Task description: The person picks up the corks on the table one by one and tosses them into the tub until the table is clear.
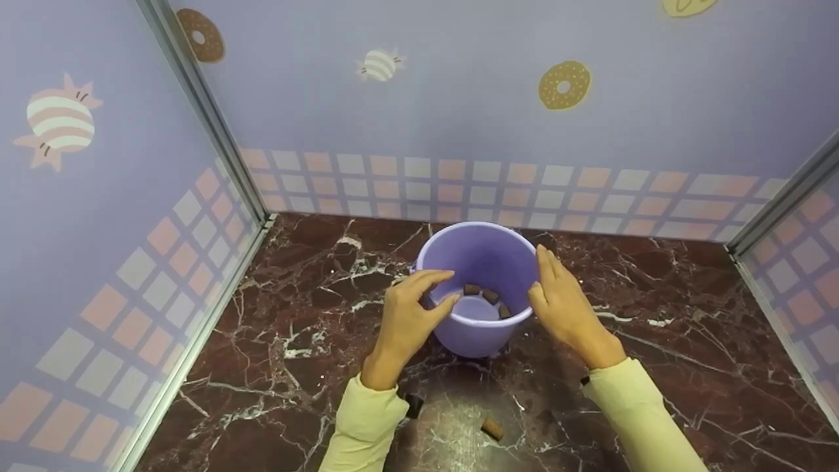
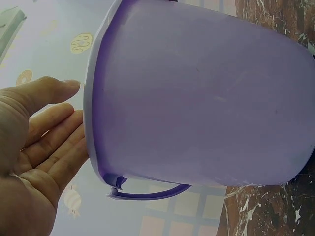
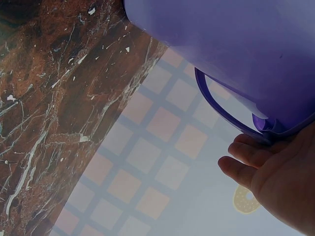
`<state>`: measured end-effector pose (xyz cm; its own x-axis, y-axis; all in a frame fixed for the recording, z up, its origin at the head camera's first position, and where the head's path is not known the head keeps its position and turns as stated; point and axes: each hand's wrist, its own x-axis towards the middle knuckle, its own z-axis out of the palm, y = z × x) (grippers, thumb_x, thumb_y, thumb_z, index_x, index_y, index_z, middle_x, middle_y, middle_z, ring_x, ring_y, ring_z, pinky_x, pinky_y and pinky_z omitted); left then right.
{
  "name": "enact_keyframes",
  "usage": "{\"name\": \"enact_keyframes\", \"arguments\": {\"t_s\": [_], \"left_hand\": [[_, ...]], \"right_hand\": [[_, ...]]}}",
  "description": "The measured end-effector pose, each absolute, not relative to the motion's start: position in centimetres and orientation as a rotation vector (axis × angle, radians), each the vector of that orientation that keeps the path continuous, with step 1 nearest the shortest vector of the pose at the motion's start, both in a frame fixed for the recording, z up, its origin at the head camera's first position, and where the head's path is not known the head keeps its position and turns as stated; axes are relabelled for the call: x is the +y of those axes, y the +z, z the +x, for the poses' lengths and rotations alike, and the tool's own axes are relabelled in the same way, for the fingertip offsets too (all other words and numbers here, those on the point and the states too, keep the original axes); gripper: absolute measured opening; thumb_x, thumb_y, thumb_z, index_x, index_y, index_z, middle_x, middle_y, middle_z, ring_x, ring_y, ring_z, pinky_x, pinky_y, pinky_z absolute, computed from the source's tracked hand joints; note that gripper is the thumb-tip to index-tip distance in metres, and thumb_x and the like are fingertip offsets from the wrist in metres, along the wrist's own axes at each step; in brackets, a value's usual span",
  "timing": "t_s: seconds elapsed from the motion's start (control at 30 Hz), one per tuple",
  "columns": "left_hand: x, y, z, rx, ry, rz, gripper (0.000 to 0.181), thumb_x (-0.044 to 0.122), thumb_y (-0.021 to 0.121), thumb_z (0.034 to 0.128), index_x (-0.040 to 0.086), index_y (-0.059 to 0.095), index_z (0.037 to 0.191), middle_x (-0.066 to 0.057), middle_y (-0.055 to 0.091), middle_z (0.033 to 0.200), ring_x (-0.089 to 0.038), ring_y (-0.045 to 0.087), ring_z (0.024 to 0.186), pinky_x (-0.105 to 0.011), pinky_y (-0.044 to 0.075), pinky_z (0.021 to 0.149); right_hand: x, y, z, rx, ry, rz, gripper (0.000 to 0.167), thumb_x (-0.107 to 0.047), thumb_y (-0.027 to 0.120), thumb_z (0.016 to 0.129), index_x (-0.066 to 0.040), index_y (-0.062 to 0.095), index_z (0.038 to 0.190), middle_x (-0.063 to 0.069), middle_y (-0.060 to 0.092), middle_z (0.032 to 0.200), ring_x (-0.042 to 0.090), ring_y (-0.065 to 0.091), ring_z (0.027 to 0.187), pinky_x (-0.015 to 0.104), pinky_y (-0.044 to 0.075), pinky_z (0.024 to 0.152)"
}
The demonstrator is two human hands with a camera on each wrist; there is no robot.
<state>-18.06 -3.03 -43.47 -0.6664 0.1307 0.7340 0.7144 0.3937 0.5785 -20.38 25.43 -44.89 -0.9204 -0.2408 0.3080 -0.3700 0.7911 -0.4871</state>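
Note:
A purple bucket (image 1: pixel 476 341) stands upright on the dark marbled surface. Inside it, on the bottom, lie brown corks (image 1: pixel 490 297). My left hand (image 1: pixel 409 318) is at the bucket's left rim, thumb and fingers apart with nothing between them; in the left wrist view the fingers (image 2: pixel 64 142) come up to the rim's edge. On the opposite side, my right hand (image 1: pixel 567 308) rests against the right rim with its fingers stretched out. The right wrist view has its fingers (image 3: pixel 246 152) beside the handle joint, where the purple handle (image 3: pixel 216 105) hangs down.
Another cork (image 1: pixel 491 429) lies on the marbled surface (image 1: pixel 295 387) in front of the bucket. Near the left sleeve is a small black object (image 1: pixel 413 405), partly hidden. Patterned purple walls (image 1: pixel 459 118) enclose the back and both sides.

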Motion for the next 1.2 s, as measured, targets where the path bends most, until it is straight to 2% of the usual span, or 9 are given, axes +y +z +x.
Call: {"name": "enact_keyframes", "arguments": {"t_s": [0.53,0.77,1.2], "left_hand": [[-3.2,-43.5,-17.0,-2.023,-1.302,-0.751,0.032,0.002,0.091,0.0815,0.0,0.08,0.112,-0.01,0.079,0.111,-0.025,0.075,0.1,-0.034,0.061,0.09],[-3.2,-43.7,-16.4,-2.006,-1.339,-0.812,0.035,0.004,0.092,0.0809,0.0,0.08,0.114,-0.011,0.079,0.113,-0.026,0.076,0.105,-0.034,0.06,0.097],[-3.1,-44.0,-15.3,-1.953,-1.356,-0.928,0.039,0.005,0.094,0.0791,-0.001,0.079,0.114,-0.011,0.078,0.115,-0.027,0.075,0.108,-0.033,0.057,0.102]], "right_hand": [[25.3,-44.9,-20.3,-2.727,0.801,0.484,0.067,-0.011,0.043,0.102,0.018,0.023,0.159,0.04,0.03,0.162,0.054,0.028,0.152,0.06,0.022,0.127],[25.3,-44.9,-20.2,-2.727,0.809,0.479,0.067,-0.01,0.043,0.102,0.018,0.024,0.159,0.04,0.03,0.162,0.054,0.029,0.152,0.06,0.022,0.126],[25.4,-44.9,-20.3,-2.739,0.799,0.485,0.067,-0.01,0.043,0.102,0.017,0.023,0.16,0.039,0.03,0.162,0.053,0.028,0.153,0.059,0.021,0.127]]}}
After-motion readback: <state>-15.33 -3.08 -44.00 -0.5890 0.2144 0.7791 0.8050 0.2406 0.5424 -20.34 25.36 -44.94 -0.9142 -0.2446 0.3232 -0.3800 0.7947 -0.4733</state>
